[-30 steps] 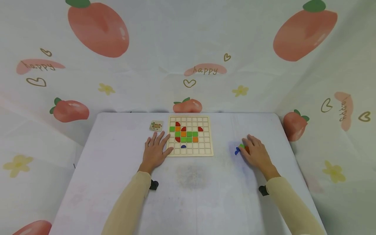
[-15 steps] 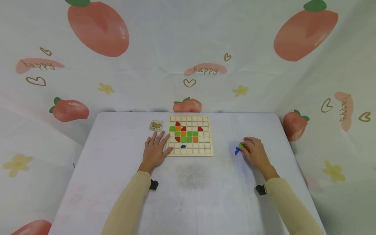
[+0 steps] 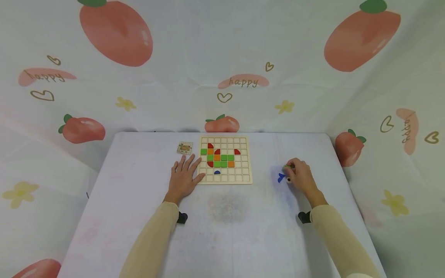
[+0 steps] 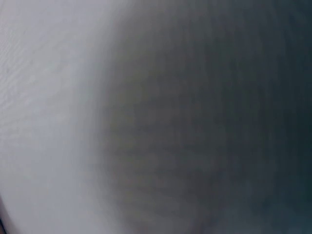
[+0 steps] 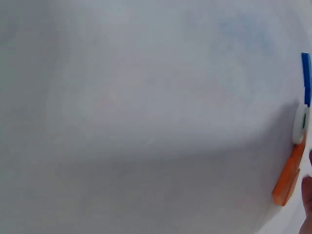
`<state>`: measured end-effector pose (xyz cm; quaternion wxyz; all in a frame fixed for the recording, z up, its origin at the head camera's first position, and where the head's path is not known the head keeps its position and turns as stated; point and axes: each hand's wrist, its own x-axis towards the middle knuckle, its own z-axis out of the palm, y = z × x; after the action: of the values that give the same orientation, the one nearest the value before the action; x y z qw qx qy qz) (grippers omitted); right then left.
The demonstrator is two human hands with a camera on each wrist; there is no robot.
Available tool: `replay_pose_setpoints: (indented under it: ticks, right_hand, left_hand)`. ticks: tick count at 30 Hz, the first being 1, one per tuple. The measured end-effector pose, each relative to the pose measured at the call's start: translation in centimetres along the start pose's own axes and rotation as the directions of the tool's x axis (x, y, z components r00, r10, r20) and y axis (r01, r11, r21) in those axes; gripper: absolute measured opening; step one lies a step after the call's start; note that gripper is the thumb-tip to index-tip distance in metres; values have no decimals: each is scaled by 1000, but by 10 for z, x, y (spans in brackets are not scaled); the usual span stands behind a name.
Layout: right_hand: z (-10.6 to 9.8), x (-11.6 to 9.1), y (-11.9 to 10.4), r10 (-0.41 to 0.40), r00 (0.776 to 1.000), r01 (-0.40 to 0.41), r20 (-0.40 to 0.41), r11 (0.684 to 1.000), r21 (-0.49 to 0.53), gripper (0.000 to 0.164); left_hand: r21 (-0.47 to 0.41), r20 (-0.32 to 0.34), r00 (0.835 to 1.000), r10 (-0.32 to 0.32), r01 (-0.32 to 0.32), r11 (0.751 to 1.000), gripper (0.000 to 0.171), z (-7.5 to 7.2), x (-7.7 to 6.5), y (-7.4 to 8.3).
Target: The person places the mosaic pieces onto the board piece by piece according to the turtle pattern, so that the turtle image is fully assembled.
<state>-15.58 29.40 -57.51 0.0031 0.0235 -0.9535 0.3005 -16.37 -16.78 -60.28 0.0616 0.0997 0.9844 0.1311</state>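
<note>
My left hand [image 3: 183,178] lies with fingers spread, its thumb and fingertips at the left edge of the wooden grid board [image 3: 240,178]. Green, orange and red tiles fill part of that board's cells, and a lone blue half-round tile [image 3: 217,172] sits lower down. Over to the right, my right hand [image 3: 301,176] pinches a green tile [image 3: 287,166], seen nearly edge-on, between thumb and fingers. Just below it are blue pieces [image 3: 281,177] and a white round piece with a dark centre [image 3: 288,180]. Orange pieces [image 5: 287,178] lie by the hand in the right wrist view.
A small picture card [image 3: 185,148] with a grid lies left of the board, beyond my left fingertips. The white table [image 3: 229,239] ends at a printed cloth backdrop [image 3: 167,104]. Blurred grey fills most of the left wrist view.
My right fingers have closed on the green tile and lifted it from the loose pieces, tilting it and uncovering the white round piece. The left hand stays still.
</note>
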Motion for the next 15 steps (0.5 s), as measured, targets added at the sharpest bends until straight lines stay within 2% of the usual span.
replay_pose_setpoints:
  ticks: [6,15]
  right_hand:
    - [6,7,-12,-9,1000,8,15,998,55,23]
    - [28,23,-34,-15,999,10,29,990,142,28]
  left_hand:
    - [9,6,1000,-6,6,1000,72,-1,0,0]
    - [21,13,1000,-10,10,1000,72,-1,1,1]
